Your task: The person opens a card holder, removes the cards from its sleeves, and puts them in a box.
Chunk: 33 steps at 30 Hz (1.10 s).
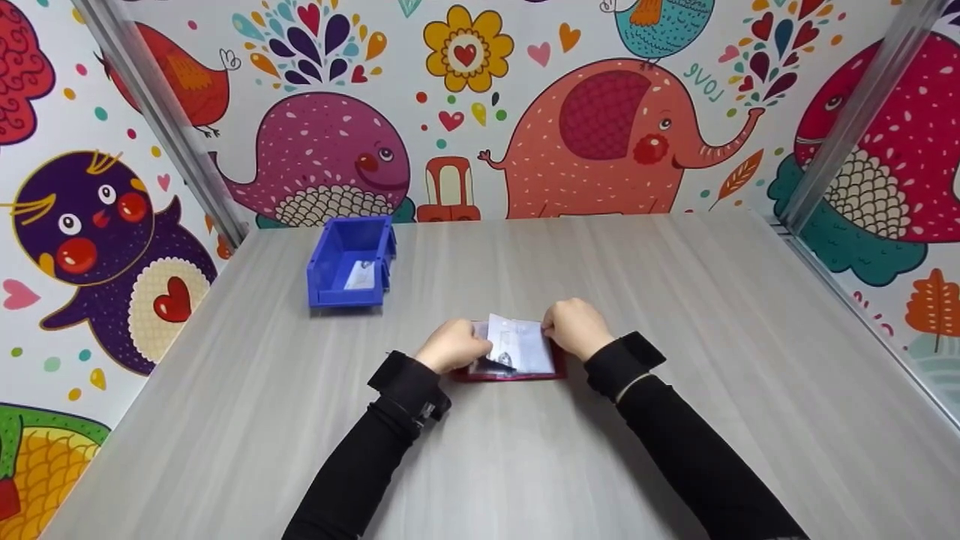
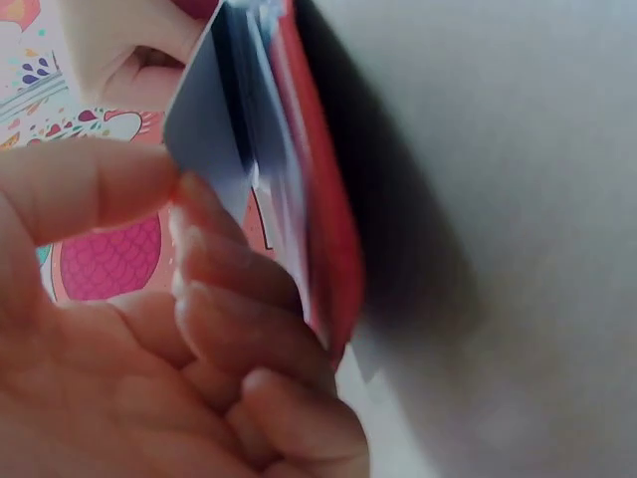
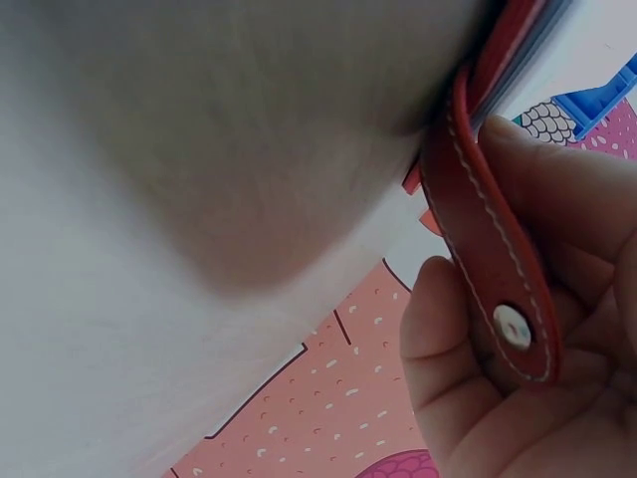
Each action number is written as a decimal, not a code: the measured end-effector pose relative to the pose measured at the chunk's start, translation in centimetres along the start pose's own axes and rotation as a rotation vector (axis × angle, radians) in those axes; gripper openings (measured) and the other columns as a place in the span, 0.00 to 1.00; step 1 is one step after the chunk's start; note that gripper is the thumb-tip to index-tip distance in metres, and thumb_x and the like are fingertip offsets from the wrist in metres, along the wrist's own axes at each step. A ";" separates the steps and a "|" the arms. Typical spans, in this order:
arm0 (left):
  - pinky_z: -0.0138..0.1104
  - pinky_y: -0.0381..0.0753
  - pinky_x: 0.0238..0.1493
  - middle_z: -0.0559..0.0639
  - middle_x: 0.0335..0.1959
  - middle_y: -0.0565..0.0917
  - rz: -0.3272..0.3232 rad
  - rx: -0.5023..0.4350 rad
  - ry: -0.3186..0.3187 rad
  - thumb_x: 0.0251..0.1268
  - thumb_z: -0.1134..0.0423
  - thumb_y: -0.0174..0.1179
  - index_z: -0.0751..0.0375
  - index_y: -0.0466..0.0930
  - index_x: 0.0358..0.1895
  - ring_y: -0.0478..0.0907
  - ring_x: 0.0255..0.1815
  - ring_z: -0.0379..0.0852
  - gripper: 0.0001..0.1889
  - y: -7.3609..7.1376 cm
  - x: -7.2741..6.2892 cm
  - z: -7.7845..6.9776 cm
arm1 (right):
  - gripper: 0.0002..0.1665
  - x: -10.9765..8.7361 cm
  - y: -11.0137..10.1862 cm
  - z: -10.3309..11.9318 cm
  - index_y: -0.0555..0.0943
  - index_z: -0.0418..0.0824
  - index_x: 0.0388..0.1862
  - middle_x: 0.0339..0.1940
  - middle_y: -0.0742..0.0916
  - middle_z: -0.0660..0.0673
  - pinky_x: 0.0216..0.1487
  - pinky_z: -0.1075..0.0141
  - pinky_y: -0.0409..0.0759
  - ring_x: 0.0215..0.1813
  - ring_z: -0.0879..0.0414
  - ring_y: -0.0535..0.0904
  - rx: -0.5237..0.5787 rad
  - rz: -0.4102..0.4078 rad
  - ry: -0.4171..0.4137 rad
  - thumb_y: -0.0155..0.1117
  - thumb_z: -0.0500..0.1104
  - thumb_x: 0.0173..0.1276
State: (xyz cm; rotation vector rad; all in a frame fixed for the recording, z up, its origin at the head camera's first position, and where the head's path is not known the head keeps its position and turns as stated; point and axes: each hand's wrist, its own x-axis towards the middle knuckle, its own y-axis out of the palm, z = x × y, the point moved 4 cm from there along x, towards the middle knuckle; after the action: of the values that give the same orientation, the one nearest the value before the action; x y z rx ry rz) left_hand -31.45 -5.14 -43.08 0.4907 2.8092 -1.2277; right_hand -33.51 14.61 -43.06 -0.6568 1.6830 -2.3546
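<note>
A red card holder (image 1: 517, 378) with clear sleeves lies open on the table between both hands. My left hand (image 1: 454, 346) pinches a white card (image 1: 498, 337) between thumb and index finger, tilted over the sleeves; in the left wrist view, the card (image 2: 207, 110) stands beside the holder's red cover (image 2: 336, 239). At the holder's right edge, my right hand (image 1: 579, 328) grips it by thumb and fingers. The right wrist view has the holder's red stitched strap (image 3: 488, 239), with a metal snap, against this hand's fingers. Whether the card's lower edge is inside a sleeve cannot be told.
Toward the back left of the table (image 1: 660, 270) stands a blue bin (image 1: 321, 281) with a white card (image 1: 361, 275) inside. Behind the table rises a wall (image 1: 465, 127) printed with cartoon animals, with metal posts (image 1: 161, 120) at its corners.
</note>
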 end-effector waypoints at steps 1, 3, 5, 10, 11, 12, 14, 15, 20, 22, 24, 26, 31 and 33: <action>0.29 0.64 0.18 0.42 0.12 0.69 -0.011 -0.004 0.003 0.57 0.66 0.58 0.51 0.64 0.15 0.65 0.12 0.37 0.16 -0.1 0.0 0.1 | 0.03 0.0 0.0 0.0 0.90 0.37 0.28 0.31 0.89 0.42 0.42 0.51 0.81 0.37 0.42 0.85 0.000 -0.002 -0.002 0.72 0.32 0.57; 0.30 0.65 0.20 0.43 0.14 0.69 -0.032 -0.006 0.005 0.55 0.66 0.57 0.51 0.64 0.16 0.65 0.15 0.39 0.15 -0.4 0.0 0.3 | 0.03 0.0 -0.1 0.0 0.90 0.38 0.28 0.31 0.89 0.42 0.41 0.51 0.81 0.37 0.42 0.85 0.000 -0.005 -0.004 0.72 0.32 0.57; 0.30 0.64 0.21 0.43 0.15 0.68 -0.056 0.010 0.017 0.54 0.66 0.56 0.51 0.64 0.15 0.64 0.16 0.39 0.15 -0.8 0.0 0.4 | 0.03 0.0 -0.1 0.0 0.90 0.38 0.28 0.30 0.89 0.42 0.41 0.52 0.82 0.37 0.43 0.85 0.001 -0.008 -0.008 0.72 0.32 0.57; 0.30 0.62 0.20 0.42 0.14 0.66 -0.082 0.006 0.005 0.59 0.66 0.56 0.51 0.64 0.13 0.62 0.16 0.39 0.18 -1.7 -0.1 0.9 | 0.03 0.1 -0.1 0.1 0.89 0.38 0.27 0.30 0.89 0.42 0.40 0.52 0.82 0.36 0.43 0.85 0.001 -0.014 -0.014 0.72 0.32 0.56; 0.30 0.63 0.21 0.42 0.15 0.66 -0.089 0.005 -0.005 0.60 0.65 0.56 0.51 0.64 0.13 0.63 0.17 0.39 0.18 -2.0 -0.1 1.0 | 0.03 0.1 -0.1 0.1 0.89 0.37 0.27 0.30 0.89 0.42 0.40 0.52 0.82 0.36 0.43 0.85 0.002 -0.014 -0.018 0.72 0.31 0.56; 0.30 0.64 0.22 0.43 0.16 0.68 -0.111 0.005 -0.016 0.62 0.65 0.57 0.52 0.66 0.15 0.64 0.18 0.40 0.17 -2.4 -0.2 1.1 | 0.03 0.1 -0.1 0.1 0.89 0.37 0.27 0.30 0.89 0.42 0.40 0.52 0.82 0.36 0.43 0.85 0.002 -0.015 -0.019 0.72 0.31 0.56; 0.33 0.69 0.26 0.46 0.20 0.72 -0.159 0.008 -0.036 0.64 0.63 0.57 0.55 0.72 0.19 0.68 0.22 0.43 0.14 -3.3 -0.3 1.2 | 0.04 0.0 -0.1 0.1 0.89 0.37 0.26 0.30 0.89 0.42 0.41 0.52 0.82 0.36 0.43 0.85 0.004 -0.017 -0.025 0.72 0.30 0.56; 0.35 0.71 0.29 0.48 0.22 0.75 -0.188 0.019 -0.042 0.65 0.62 0.57 0.58 0.75 0.22 0.70 0.24 0.44 0.12 -3.8 -0.3 1.3 | 0.04 0.0 -0.1 0.1 0.89 0.36 0.26 0.30 0.89 0.42 0.41 0.52 0.82 0.37 0.43 0.85 0.006 -0.017 -0.027 0.72 0.30 0.56; 0.46 0.77 0.45 0.58 0.36 0.84 -0.346 0.068 -0.053 0.69 0.62 0.55 0.67 0.82 0.37 0.80 0.38 0.55 0.11 -6.6 -0.4 2.3 | 0.03 -0.1 -0.1 0.2 0.89 0.36 0.27 0.30 0.89 0.41 0.41 0.52 0.82 0.37 0.42 0.85 0.002 -0.017 -0.032 0.71 0.30 0.56; 0.48 0.76 0.48 0.62 0.39 0.85 -0.414 0.089 -0.047 0.69 0.63 0.55 0.69 0.82 0.39 0.81 0.42 0.59 0.11 -7.9 -0.4 3.0 | 0.03 -0.1 -0.2 0.2 0.89 0.36 0.28 0.30 0.89 0.41 0.41 0.52 0.82 0.36 0.42 0.85 -0.001 -0.016 -0.034 0.71 0.30 0.56; 0.50 0.76 0.50 0.64 0.41 0.85 -0.471 0.109 -0.054 0.69 0.64 0.54 0.71 0.83 0.39 0.81 0.44 0.62 0.12 -9.3 -0.5 3.8 | 0.03 -0.1 -0.2 0.2 0.89 0.35 0.28 0.30 0.89 0.41 0.41 0.52 0.82 0.36 0.42 0.85 -0.001 -0.017 -0.036 0.71 0.30 0.56; 0.52 0.75 0.50 0.66 0.42 0.85 -0.522 0.128 -0.063 0.69 0.65 0.52 0.72 0.83 0.39 0.81 0.46 0.64 0.13 -10.6 -0.5 4.6 | 0.03 -0.2 -0.2 0.3 0.89 0.35 0.28 0.30 0.89 0.40 0.40 0.52 0.82 0.36 0.42 0.85 0.001 -0.020 -0.040 0.71 0.30 0.56; 0.54 0.76 0.48 0.69 0.44 0.84 -0.595 0.153 -0.141 0.69 0.65 0.50 0.73 0.83 0.42 0.81 0.45 0.67 0.15 -13.5 -0.5 6.2 | 0.02 -0.2 -0.2 0.3 0.89 0.35 0.29 0.30 0.89 0.40 0.41 0.51 0.82 0.36 0.42 0.85 -0.001 -0.027 -0.049 0.72 0.30 0.56; 0.54 0.75 0.49 0.69 0.46 0.84 -0.610 0.144 -0.175 0.71 0.64 0.50 0.73 0.83 0.45 0.80 0.47 0.66 0.15 -14.3 -0.6 6.7 | 0.02 -0.1 -0.2 0.3 0.89 0.35 0.29 0.30 0.89 0.40 0.41 0.52 0.82 0.36 0.42 0.85 -0.007 -0.026 -0.049 0.72 0.30 0.56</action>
State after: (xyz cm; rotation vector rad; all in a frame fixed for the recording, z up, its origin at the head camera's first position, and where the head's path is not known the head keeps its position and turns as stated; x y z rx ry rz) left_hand -35.78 -19.22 -37.45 -0.4952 2.8106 -1.4698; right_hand -33.21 14.43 -42.87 -0.7360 1.6724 -2.3316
